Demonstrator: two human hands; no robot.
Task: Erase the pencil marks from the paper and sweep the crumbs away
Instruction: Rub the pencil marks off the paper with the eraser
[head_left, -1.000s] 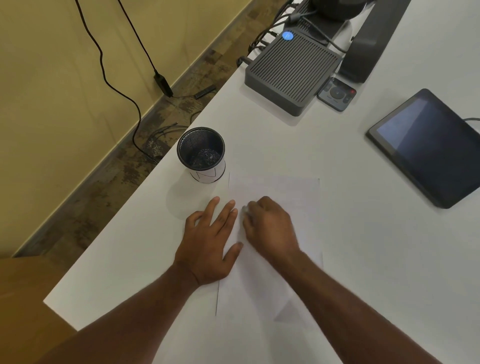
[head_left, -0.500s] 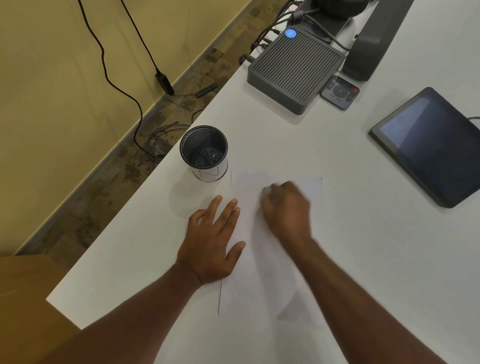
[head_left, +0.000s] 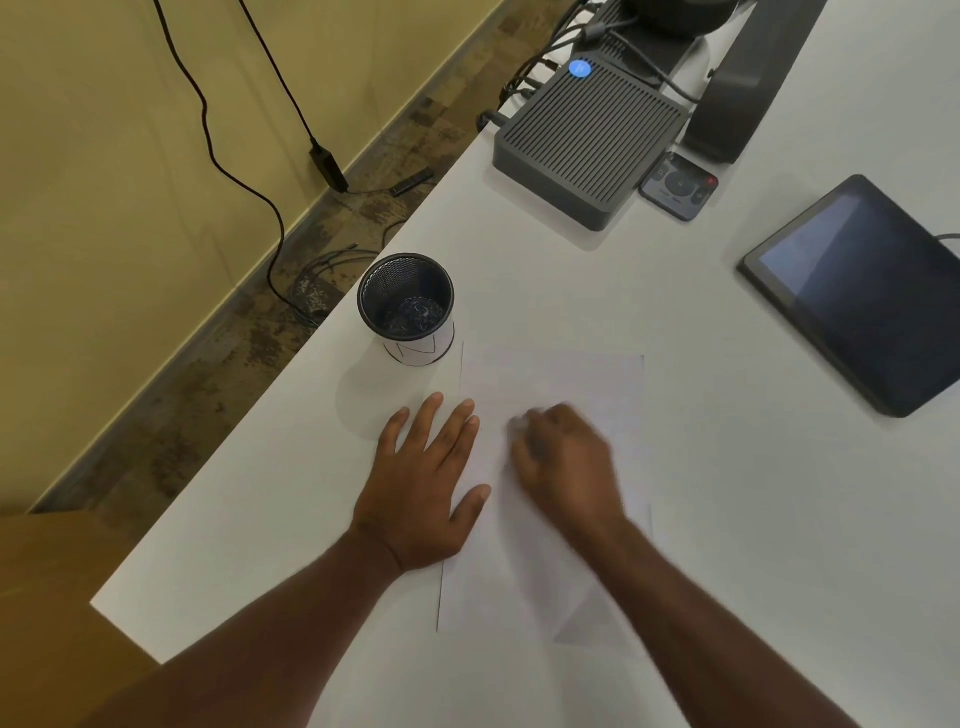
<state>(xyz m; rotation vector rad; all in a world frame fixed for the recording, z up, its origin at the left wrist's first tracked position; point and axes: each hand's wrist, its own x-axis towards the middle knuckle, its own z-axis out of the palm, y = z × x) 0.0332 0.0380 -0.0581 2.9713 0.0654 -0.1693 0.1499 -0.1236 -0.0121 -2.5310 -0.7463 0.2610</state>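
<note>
A white sheet of paper (head_left: 587, 384) lies on the white table (head_left: 727, 519), and I can make out no pencil marks or crumbs on it. My left hand (head_left: 426, 483) lies flat with its fingers spread, pressing down the sheet's left edge. My right hand (head_left: 563, 457) is on the middle of the paper, blurred by motion, its fingers curled around a small pale eraser (head_left: 517, 423) that shows only as a smudge at the fingertips.
A black mesh cup (head_left: 406, 306) stands just beyond the paper's far left corner, near the table's left edge. A grey ribbed box (head_left: 587, 140), a small remote (head_left: 678, 187) and a dark stand are at the back. A dark tablet (head_left: 857, 291) lies to the right.
My right hand slid up and to the right across the paper, then came back down and left. My left hand stayed pressed on the sheet's edge.
</note>
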